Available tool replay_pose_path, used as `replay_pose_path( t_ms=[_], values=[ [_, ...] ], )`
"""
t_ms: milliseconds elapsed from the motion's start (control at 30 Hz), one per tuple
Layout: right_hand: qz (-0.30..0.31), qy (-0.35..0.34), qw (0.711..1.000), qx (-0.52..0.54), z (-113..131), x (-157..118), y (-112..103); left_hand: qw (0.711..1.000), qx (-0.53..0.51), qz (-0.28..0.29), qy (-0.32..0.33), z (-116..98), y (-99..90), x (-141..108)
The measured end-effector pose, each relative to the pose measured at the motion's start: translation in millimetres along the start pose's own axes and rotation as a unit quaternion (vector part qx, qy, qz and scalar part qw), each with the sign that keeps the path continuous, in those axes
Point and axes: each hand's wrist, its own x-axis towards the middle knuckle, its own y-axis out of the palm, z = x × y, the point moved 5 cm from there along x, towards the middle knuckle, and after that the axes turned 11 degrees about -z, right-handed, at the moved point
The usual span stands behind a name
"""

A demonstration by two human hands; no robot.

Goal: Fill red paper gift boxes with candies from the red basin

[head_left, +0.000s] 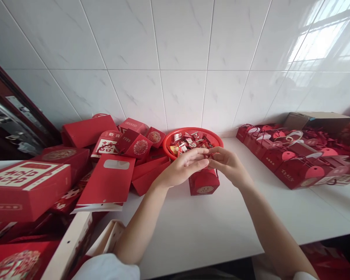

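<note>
On the right side of the white table [221, 229], a group of small red gift boxes [290, 171] with cords is placed close together, and these look already assembled. On the left, larger red boxes [89, 132] and a flat red piece [112, 179] are piled loosely, and wrapped sweets [192, 143] are contained in the orange-red basket [217, 137]. In between, the small red box [205, 184] is seen upright on the table, just before the basket; by judgement, only its top part is being handled. Its glossy red face is decorated with a round golden emblem. Its upper part is covered by the left hand [177, 168] and the right hand [231, 165], with fingers bent; whether a cord or flap is gripped by either cannot be told.
</note>
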Motion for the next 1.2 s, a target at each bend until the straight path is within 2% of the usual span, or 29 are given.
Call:
replay_pose_path(
  t_ms=[100,233,300,367,467,667,833,967,1067,1200],
  values=[
    [-0.006,-0.013,1.0,-0.023,-4,1,9,0.999,0.034,0.015,0.01,2,5.9,-1],
    [-0.063,-0.028,0.997,-0.03,-10,4,12,0.997,0.068,0.023,0.032,4,7.4,-2],
    [-0.094,-0.022,0.995,-0.009,-11,5,8,0.994,0.099,-0.002,0.042,7,3.7,1],
    [-0.119,-0.006,0.993,0.025,-10,7,3,0.985,0.161,-0.051,0.046,11,-2.4,5],
    [-0.123,0.024,0.989,0.08,-7,7,-2,0.959,0.264,-0.099,0.036,19,-6.3,11],
    [-0.097,0.05,0.985,0.137,-1,3,-5,0.952,0.304,-0.036,0.018,30,14.8,17],
    [-0.072,0.071,0.986,0.135,-4,-1,-12,0.947,0.321,-0.019,-0.01,40,18.8,21],
    [-0.036,0.082,0.992,0.088,-11,-5,-17,0.949,0.316,0.011,-0.002,49,24.1,25],
    [-0.021,0.057,0.998,0.008,-19,-9,-20,0.952,0.301,0.055,0.001,62,35.5,28],
    [-0.067,0.003,0.986,-0.15,-26,-12,-28,0.949,0.306,0.075,0.001,79,44.4,36]
  ],
)
